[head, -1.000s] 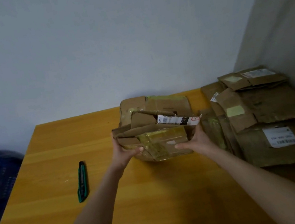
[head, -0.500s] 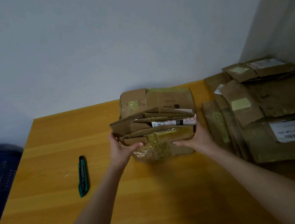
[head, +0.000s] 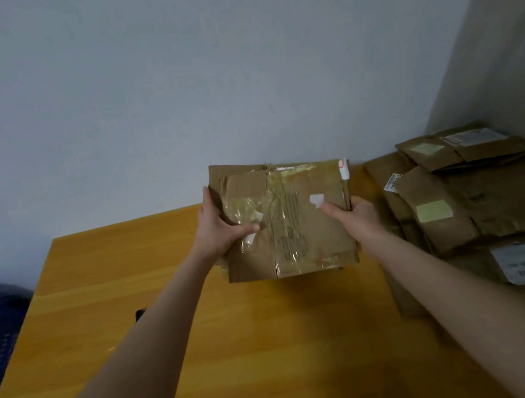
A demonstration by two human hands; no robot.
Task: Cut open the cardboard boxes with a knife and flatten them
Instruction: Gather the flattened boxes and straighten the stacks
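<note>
The left grip (head: 220, 226) and right grip (head: 354, 214) clasp the flattened box (head: 294, 228) by its side edges, thumbs on the taped face, above the tabletop (head: 280, 352). Slick tape may let it slip, or its layers could spring apart before reaching the pile (head: 496, 194) alongside

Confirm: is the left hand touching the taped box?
Touching. Head view: the left hand grips the taped box at its left edge, thumb pressed on the front face.

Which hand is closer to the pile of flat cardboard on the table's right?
The right hand: it grips the right edge of the box, beside the pile. The left hand grips its left edge, farther away.
</note>
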